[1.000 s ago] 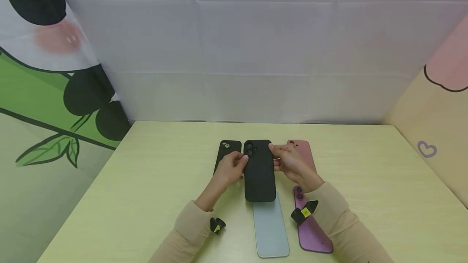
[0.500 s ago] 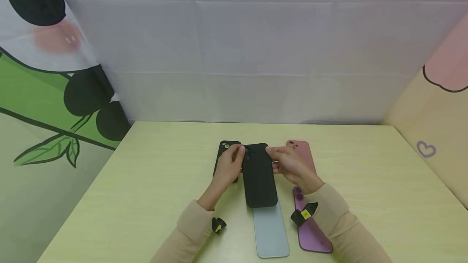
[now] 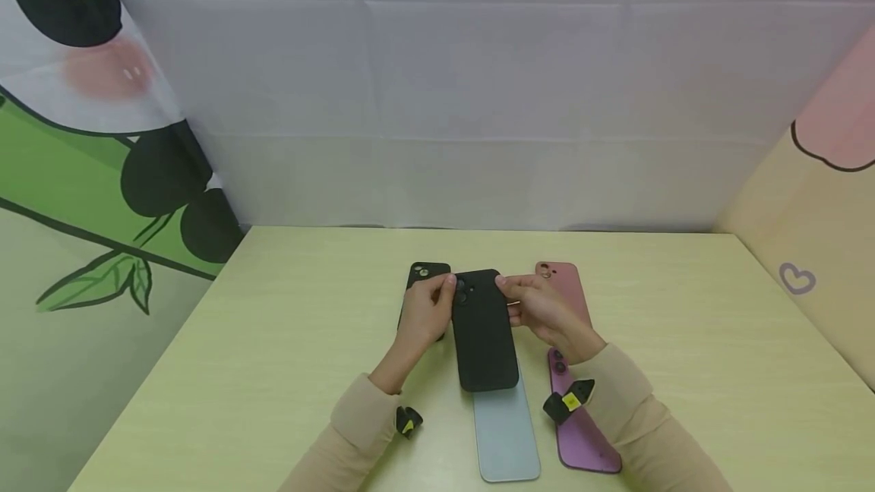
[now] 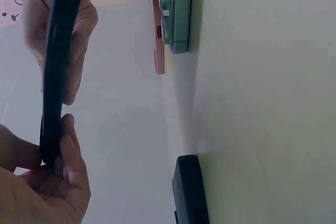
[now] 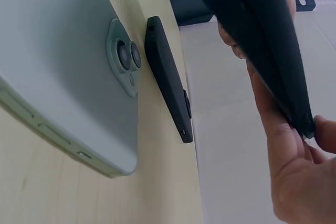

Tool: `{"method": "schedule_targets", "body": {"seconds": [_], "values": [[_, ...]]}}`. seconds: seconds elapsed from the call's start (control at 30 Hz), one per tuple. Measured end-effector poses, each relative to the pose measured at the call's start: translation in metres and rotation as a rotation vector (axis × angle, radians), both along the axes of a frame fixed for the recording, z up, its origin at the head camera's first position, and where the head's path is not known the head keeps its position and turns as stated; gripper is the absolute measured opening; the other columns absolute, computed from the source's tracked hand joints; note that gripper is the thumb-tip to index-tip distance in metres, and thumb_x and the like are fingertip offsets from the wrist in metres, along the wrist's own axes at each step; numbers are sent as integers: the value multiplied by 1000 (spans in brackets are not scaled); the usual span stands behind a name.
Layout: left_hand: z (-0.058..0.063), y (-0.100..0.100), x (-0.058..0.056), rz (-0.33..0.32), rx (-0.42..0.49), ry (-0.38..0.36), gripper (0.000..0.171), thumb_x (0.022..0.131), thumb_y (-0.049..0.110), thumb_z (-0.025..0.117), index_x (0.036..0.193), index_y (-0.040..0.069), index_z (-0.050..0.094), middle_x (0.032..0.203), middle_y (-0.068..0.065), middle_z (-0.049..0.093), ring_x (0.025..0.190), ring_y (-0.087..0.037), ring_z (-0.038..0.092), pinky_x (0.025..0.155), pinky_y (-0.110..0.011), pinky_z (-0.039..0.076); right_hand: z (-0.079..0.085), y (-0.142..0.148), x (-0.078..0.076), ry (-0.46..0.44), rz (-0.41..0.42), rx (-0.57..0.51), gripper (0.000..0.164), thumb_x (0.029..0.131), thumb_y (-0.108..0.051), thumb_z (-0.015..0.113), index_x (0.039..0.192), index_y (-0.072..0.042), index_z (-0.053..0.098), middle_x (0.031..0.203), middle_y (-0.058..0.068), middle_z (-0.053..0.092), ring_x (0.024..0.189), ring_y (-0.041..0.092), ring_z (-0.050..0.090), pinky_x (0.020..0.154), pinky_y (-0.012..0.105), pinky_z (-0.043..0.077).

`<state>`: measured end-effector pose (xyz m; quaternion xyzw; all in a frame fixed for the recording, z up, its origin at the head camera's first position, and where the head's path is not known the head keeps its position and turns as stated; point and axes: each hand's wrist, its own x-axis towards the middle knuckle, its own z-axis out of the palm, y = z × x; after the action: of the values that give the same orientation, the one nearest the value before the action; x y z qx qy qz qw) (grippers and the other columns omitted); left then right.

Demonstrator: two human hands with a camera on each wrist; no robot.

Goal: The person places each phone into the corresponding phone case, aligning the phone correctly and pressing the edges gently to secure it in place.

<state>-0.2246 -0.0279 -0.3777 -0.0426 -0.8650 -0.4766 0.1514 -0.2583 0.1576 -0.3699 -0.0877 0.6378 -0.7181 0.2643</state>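
Both hands hold a black phone [image 3: 485, 336] up off the table, back and twin lenses facing the head camera, possibly in a case. My left hand [image 3: 427, 311] pinches its upper left corner, thumb on the back. Its upper right edge is pinched by my right hand [image 3: 545, 310]. From the left wrist, the phone appears edge-on, with the left fingers [image 4: 73, 169] at one end. Below it lies a pale blue-green phone [image 3: 507, 439], its top end hidden in the head view. The right wrist view shows that phone's raised camera block [image 5: 125, 59].
Behind my left hand lies another black phone [image 3: 420, 273], partly covered. A pink phone [image 3: 569, 287] sits behind my right hand, and a purple phone [image 3: 586, 439] lies under the right forearm. The pale table [image 3: 307, 287] meets a white backdrop [image 3: 478, 181].
The held black phone has come down slightly toward the pale phone and tilted a little. My left hand has shifted up to its top corner; the right hand has barely moved.
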Motion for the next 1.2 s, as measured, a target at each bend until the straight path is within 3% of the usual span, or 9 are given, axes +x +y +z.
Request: {"method": "schedule_targets", "body": {"seconds": [0.2,0.5,0.73,1.0,1.2], "values": [[2,-7,10,-6,95,-41,26,92,20,53,103,2,68,97,-13,69,83,-22,65,73,-35,52,2,-7,15,16,-20,5,28,99,-17,39,99,-1,62,80,-2,68,70,13,68,67,30,55],[3,-8,10,-54,264,-182,26,92,22,54,99,0,68,91,-13,66,75,-13,56,66,-24,48,2,-5,17,4,-25,1,27,98,-15,39,89,-8,64,75,-2,68,67,12,67,64,27,54],[5,-8,10,-125,365,-300,30,95,23,49,105,-2,60,87,-10,63,71,-11,55,70,-35,53,4,-4,18,-6,-28,3,28,98,-15,40,84,-12,64,73,-3,67,65,11,67,63,27,54],[10,-9,11,-111,536,-423,22,94,19,50,97,-1,59,77,1,53,70,-11,51,68,-27,48,7,-2,19,-29,30,-31,35,98,-14,39,75,-13,65,69,-2,65,61,10,64,59,25,52],[12,-9,12,-154,550,-436,30,94,28,50,106,2,60,85,-1,61,77,-12,58,70,-27,51,10,-1,20,-33,-32,-43,34,97,-14,41,74,-13,66,67,-2,64,60,10,64,61,26,53]]}}
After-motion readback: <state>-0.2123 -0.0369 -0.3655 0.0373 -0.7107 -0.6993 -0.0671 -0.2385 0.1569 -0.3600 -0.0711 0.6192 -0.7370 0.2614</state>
